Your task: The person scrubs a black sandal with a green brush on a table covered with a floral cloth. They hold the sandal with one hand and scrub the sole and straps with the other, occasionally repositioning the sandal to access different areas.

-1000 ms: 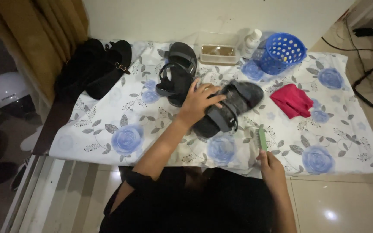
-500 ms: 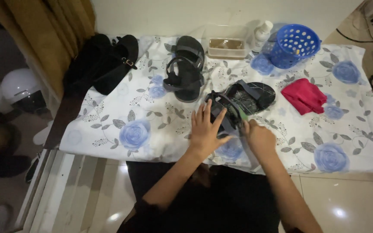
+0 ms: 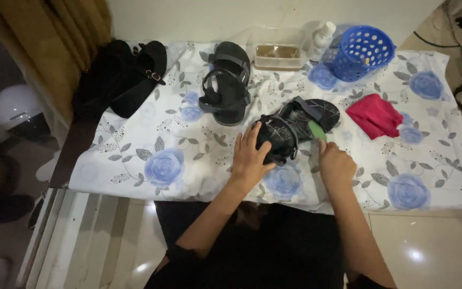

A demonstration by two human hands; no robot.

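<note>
At the far left of the white cloth with blue rose print [image 3: 135, 155], a pair of black strapped shoes [image 3: 135, 80] lies against the cloth's edge, untouched. Next, a black strappy sandal [image 3: 226, 85] rests flat, sole down, well apart from both hands. Near the front edge, the left hand [image 3: 251, 158] lies with fingers spread over the heel end of a second black strappy sandal [image 3: 295, 126], which sits tilted on the cloth; the hand presses it in place rather than lifting it. Just beside it, the right hand [image 3: 337, 163] is closed around a slim green-handled brush [image 3: 316, 130], whose tip touches the sandal's side. In judgement, the step in hand is brushing this sandal; the next stroke calls for a firm brace from the left hand and short passes along the straps. Further right lie a folded red cloth [image 3: 375, 115] and, behind, a clear shallow tray [image 3: 278, 53], a white bottle [image 3: 322, 36] and a blue perforated plastic basket [image 3: 362, 52].
</note>
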